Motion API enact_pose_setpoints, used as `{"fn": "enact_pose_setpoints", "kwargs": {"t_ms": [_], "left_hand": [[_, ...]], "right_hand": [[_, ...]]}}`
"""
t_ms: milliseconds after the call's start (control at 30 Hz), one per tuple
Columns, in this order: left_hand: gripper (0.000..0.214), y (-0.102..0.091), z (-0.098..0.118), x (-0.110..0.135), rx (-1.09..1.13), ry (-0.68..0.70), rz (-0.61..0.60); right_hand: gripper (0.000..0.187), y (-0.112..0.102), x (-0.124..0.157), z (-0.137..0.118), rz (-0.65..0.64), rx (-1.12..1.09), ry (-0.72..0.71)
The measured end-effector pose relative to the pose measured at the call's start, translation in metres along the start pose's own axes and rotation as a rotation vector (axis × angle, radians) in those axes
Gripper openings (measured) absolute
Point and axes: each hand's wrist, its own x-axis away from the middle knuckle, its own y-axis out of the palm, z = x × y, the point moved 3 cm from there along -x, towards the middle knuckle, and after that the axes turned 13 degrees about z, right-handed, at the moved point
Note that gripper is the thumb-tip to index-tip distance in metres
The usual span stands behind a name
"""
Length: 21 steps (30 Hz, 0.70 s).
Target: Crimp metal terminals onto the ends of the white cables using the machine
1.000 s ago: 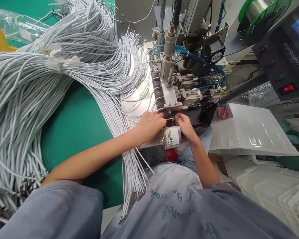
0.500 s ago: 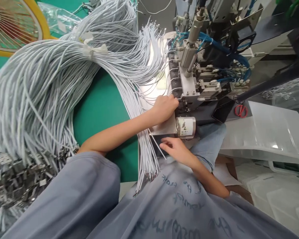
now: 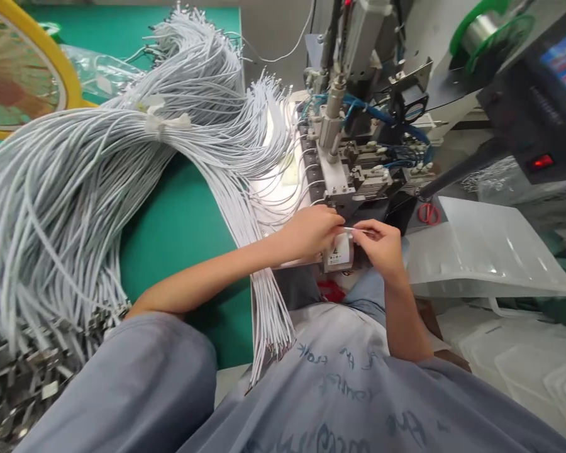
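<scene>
My left hand (image 3: 311,231) and my right hand (image 3: 381,244) meet in front of the metal machine (image 3: 344,170), just above a small white-labelled cylinder (image 3: 338,253). Both hands pinch one thin white wire (image 3: 353,230) stretched between their fingertips. A strand of white wires (image 3: 268,308) hangs over the bench edge below my left forearm. A big tied bundle of white wires (image 3: 99,176) covers the green mat (image 3: 179,233) on the left.
A yellow-rimmed fan (image 3: 23,69) stands at the far left. Red-handled scissors (image 3: 428,214) lie beside a translucent plastic tray (image 3: 481,245) on the right. A black control box (image 3: 542,107) with a red switch and a green wire spool (image 3: 490,25) sit at upper right.
My right hand has come up from my lap with a wire to meet my left hand at the machine. The view has shifted slightly.
</scene>
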Motion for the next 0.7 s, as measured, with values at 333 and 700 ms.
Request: {"fn": "enact_pose_setpoints", "kwargs": {"t_ms": [333, 700], "left_hand": [[0.024, -0.006, -0.011, -0.008, 0.038, 0.071, 0.164], [0.026, -0.005, -0.011, -0.008, 0.422, 0.047, 0.159]], "right_hand": [[0.017, 0.017, 0.005, -0.008, 0.168, -0.514, 0.093], [0.015, 0.011, 0.002, -0.021, 0.111, -0.134, -0.249]]}}
